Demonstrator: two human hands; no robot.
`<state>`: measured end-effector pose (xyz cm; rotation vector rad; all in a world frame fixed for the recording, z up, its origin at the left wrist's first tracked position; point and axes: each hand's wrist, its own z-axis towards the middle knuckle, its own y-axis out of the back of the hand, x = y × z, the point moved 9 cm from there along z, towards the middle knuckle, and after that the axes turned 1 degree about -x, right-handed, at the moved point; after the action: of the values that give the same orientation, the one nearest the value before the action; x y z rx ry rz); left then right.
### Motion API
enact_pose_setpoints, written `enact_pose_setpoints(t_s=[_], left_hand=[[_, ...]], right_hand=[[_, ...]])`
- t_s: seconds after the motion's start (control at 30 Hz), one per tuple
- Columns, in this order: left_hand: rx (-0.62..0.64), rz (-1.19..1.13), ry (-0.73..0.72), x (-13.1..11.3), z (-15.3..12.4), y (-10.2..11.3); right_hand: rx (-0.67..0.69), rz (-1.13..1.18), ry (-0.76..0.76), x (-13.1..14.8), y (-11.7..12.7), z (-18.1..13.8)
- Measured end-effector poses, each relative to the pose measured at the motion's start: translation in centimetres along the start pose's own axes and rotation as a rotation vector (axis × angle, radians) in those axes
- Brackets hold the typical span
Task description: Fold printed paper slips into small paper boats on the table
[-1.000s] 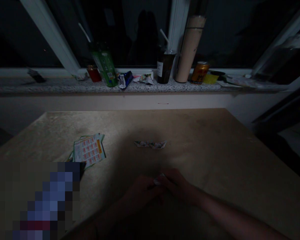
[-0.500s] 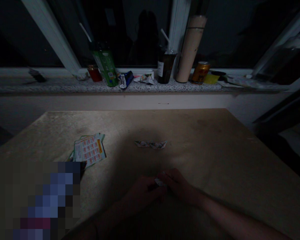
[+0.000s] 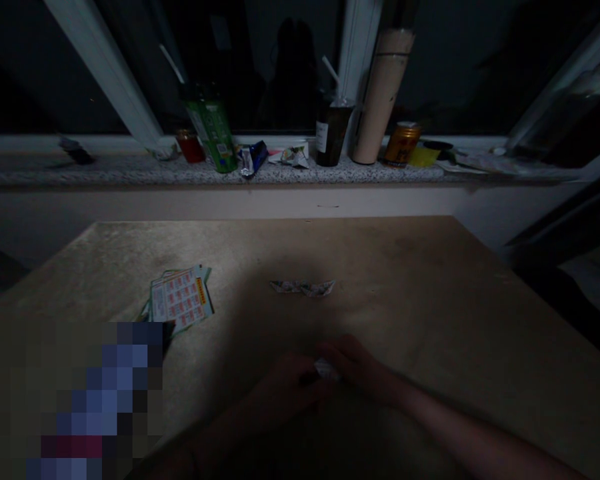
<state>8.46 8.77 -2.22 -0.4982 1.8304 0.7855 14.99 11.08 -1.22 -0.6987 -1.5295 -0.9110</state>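
Observation:
The room is dim. Low on the wooden table [image 3: 430, 280], my left hand [image 3: 285, 390] and my right hand [image 3: 355, 367] meet, fingers pinched together on a small folded piece of paper [image 3: 325, 368], of which only a pale corner shows. Farther out on the table lie small folded paper shapes [image 3: 303, 287] side by side, apart from both hands. To the left, a stack of printed paper sheets [image 3: 180, 303] lies flat.
A stone window sill [image 3: 130, 172] behind the table carries a green bottle [image 3: 210, 133], a red cup [image 3: 190, 147], a dark cup with a straw [image 3: 331, 133], a tall beige tube [image 3: 380, 93], a gold can [image 3: 401, 143] and wrappers. A blurred patch covers the lower left.
Both hands have shifted slightly downward toward me with the small paper between them; the fingers keep working on it. Nothing else on the table moved.

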Motion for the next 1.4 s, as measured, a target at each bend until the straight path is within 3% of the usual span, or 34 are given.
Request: enact_pose_setpoints(t_s=[0.37, 0.57, 0.73, 0.97, 1.4], left_hand=[[-0.182, -0.019, -0.042, -0.3, -0.1, 2.0], [-0.373, -0.033, 0.032, 0.1, -0.6, 3.5], [-0.411, 0.013, 0.088, 1.3, -0.8, 3.5], [-0.435, 0.1, 0.041, 0.4, -0.9, 3.9], [-0.49, 0.048, 0.03, 0.4, -1.1, 4.7]], right_hand=[[-0.018, 0.143, 0.057, 0.2, 0.2, 0.1], [0.118, 0.107, 0.038, 0.8, -1.1, -0.3], [0.092, 0.083, -0.013, -0.3, -0.9, -0.4], [0.168, 0.124, -0.033, -1.0, -1.0, -0.3], [0.065, 0.029, -0.076, -0.2, -0.3, -0.2]])
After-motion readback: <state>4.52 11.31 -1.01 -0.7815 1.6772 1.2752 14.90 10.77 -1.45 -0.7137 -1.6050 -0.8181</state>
